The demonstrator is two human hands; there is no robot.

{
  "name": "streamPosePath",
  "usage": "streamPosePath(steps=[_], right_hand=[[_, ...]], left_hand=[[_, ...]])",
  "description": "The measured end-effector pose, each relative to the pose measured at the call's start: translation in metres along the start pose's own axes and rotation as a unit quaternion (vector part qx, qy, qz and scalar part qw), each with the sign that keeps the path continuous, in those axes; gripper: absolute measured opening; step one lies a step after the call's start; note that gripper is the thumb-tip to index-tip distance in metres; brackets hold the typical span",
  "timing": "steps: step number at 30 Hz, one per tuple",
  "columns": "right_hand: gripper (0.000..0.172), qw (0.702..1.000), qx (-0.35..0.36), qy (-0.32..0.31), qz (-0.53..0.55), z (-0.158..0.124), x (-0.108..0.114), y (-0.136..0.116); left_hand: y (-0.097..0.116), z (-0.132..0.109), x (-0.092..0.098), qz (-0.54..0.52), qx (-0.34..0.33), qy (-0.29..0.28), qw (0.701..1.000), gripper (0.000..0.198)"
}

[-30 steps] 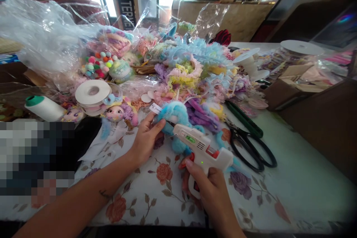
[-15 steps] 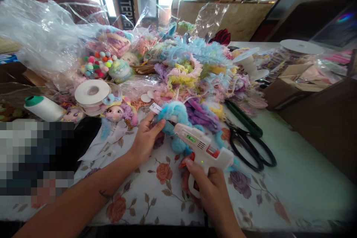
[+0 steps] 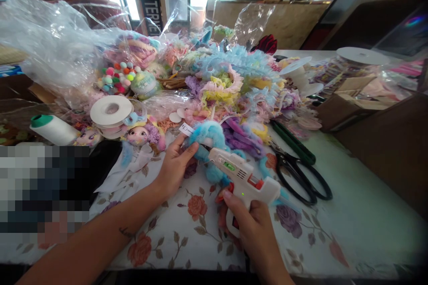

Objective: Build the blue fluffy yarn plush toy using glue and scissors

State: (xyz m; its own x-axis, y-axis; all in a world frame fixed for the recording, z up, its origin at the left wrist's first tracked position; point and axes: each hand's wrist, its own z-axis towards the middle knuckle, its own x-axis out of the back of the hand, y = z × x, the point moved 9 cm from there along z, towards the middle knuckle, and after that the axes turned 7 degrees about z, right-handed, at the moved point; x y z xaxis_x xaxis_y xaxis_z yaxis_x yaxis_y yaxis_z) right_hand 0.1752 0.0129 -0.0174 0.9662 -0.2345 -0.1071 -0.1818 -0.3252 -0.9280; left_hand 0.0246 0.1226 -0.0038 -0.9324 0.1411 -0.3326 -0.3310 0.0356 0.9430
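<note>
My right hand (image 3: 250, 222) is wrapped round the handle of a white hot glue gun (image 3: 234, 167) with a small green light lit. Its nozzle points up and left, against or very near a fluffy blue wool piece (image 3: 209, 133). Between thumb and fingers, my left hand (image 3: 175, 162) pinches the left side of that piece. A small white tag (image 3: 186, 129) with dark writing sticks out above my left fingers. More blue fluff hangs below the nozzle. Just behind lies a purple felt piece (image 3: 240, 136). The glue itself is not visible.
Black-handled scissors (image 3: 301, 178) and a green cutter (image 3: 294, 142) lie to the right. A ribbon spool (image 3: 111, 110), a thread cone (image 3: 53, 129) and doll heads (image 3: 142, 133) sit at left. Ruffled trims (image 3: 230, 62) and plastic bags heap up behind. A cardboard box (image 3: 354, 98) stands at right.
</note>
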Motion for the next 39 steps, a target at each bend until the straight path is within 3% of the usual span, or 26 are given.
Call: streamPosePath(steps=[20, 39], right_hand=[[0.033, 1.000, 0.002, 0.009, 0.000, -0.0010, 0.0004, -0.0009], [0.033, 1.000, 0.002, 0.013, -0.008, -0.0006, 0.0005, -0.0006]], left_hand=[[0.0009, 0.0007, -0.0005, -0.006, 0.001, 0.010, 1.000, 0.040], [-0.0008, 0.0006, 0.0031, 0.033, -0.011, 0.008, 0.999, 0.049]])
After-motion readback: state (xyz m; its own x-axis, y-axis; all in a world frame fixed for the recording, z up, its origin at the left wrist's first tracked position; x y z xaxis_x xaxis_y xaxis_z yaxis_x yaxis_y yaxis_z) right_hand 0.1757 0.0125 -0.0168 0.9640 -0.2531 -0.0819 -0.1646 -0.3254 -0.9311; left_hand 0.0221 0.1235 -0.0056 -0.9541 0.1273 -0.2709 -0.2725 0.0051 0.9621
